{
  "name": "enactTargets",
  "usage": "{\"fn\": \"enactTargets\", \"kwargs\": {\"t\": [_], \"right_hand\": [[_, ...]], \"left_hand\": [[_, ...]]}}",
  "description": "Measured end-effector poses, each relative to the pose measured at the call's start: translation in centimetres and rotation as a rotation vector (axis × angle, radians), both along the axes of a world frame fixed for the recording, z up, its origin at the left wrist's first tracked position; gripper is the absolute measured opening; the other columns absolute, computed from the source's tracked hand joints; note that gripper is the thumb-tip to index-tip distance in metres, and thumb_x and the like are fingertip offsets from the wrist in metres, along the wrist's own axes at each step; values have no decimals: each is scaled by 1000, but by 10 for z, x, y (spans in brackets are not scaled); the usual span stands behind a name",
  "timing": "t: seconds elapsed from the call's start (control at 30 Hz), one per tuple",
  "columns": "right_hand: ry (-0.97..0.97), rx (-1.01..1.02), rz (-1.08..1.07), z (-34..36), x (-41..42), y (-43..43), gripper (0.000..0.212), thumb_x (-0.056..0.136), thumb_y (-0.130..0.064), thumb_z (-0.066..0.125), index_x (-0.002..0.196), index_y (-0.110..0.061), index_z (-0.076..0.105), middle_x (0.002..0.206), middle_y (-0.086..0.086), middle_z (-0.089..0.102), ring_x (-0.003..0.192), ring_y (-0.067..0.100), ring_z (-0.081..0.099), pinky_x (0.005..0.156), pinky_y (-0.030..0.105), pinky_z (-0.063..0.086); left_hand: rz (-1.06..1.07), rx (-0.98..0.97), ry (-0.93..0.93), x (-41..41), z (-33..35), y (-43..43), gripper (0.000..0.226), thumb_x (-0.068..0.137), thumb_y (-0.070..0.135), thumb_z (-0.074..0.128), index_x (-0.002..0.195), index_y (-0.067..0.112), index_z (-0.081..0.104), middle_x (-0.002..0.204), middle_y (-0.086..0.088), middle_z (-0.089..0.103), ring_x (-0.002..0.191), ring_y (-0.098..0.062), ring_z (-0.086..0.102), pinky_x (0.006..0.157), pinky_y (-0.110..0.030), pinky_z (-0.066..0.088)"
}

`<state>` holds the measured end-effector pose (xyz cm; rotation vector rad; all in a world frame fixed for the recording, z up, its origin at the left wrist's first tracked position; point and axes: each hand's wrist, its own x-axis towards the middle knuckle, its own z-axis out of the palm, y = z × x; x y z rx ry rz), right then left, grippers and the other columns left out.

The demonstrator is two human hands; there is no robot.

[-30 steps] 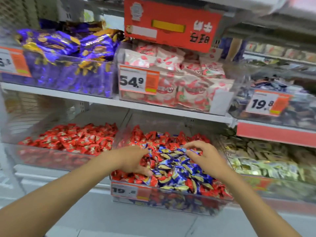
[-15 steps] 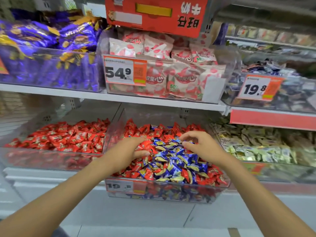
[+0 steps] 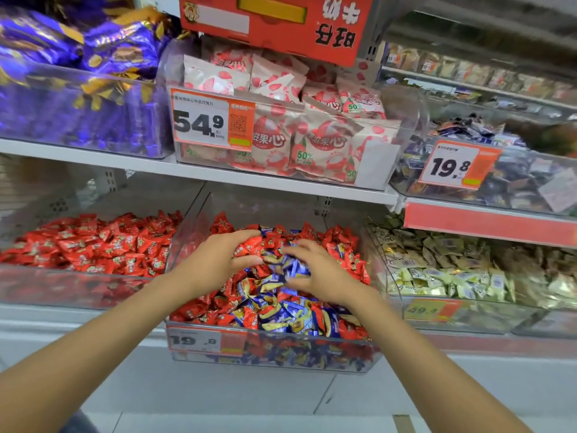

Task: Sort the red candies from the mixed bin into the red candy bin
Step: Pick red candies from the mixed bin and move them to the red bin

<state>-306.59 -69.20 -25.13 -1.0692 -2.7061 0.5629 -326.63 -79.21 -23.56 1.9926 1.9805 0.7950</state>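
The clear mixed bin on the lower shelf holds red and blue wrapped candies heaped together. My left hand is inside it, with thumb and fingers curled round a clump of red candies. Beside it my right hand reaches into the blue candies with fingers spread and blurred; whether it holds any is unclear. To the left stands the red candy bin, filled with red candies only.
Right of the mixed bin is a bin of pale yellow candies. The shelf above carries purple bags, pink strawberry packs and a dark assortment bin. A red sign hangs overhead.
Both hands moved deeper into the mixed bin and closer together. The left hand has closed round red candies. The camera moved nearer the shelf.
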Motion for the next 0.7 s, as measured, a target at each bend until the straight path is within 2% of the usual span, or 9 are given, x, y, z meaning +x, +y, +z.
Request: {"fn": "enactTargets", "kwargs": {"t": [0.1,0.23,0.3,0.33,0.37,0.43,0.5,0.6,0.7], "right_hand": [[209,-3,-49,17,-2,14,63,85,-38,69,142,-29,42,149,1,36,137,16,33,109,24,23],[428,-71,-138,38,17,21,42,90,-33,64,131,-28,55,137,-8,52,123,2,44,102,22,32],[379,-9,-210,34,30,28,38,94,-29,58,131,-25,54,136,-3,52,122,9,46,100,23,33],[292,17,-245,28,35,33,40,95,-29,55,135,-23,51,138,3,49,125,16,45,103,27,33],[173,23,-272,20,38,38,45,97,-32,51,140,-22,44,141,10,44,131,23,40,107,30,30],[-47,-46,-311,2,40,45,56,99,-42,43,149,-24,28,152,19,27,143,34,20,116,41,20],[-144,-78,-314,-10,35,45,58,99,-47,39,151,-30,20,157,17,15,146,35,9,117,49,14],[-24,-64,-225,-9,27,37,43,96,-35,51,137,-25,42,143,16,35,136,33,28,109,41,27],[133,-74,-100,-5,24,26,15,91,-21,62,105,-19,55,114,8,53,107,21,48,84,27,34]], "left_hand": [[2,-30,30,1,-1,1,62,86,42,62,141,24,42,146,0,44,136,-16,39,108,-29,31],[10,-47,28,-2,1,1,62,82,43,64,138,23,47,142,1,48,130,-12,45,104,-26,35],[10,-35,15,-3,5,3,58,76,50,63,126,23,57,124,1,63,96,2,60,79,-16,42],[11,-22,6,-2,7,3,55,74,54,60,119,23,60,111,2,67,77,3,61,67,-13,38],[15,-15,0,-1,8,5,52,74,54,60,117,24,61,105,5,67,72,-2,61,62,-12,36],[19,-5,8,1,8,7,53,78,50,62,123,24,58,112,6,65,89,-11,64,71,-15,40],[18,-16,23,1,5,9,58,74,58,56,122,27,57,115,5,67,80,-13,66,77,-25,47],[11,-26,35,0,0,11,58,69,65,50,114,29,61,99,6,70,50,-11,55,67,-29,50],[22,-7,-5,-2,-2,13,55,65,69,49,104,34,61,98,4,71,63,-24,63,73,-37,52]]}}
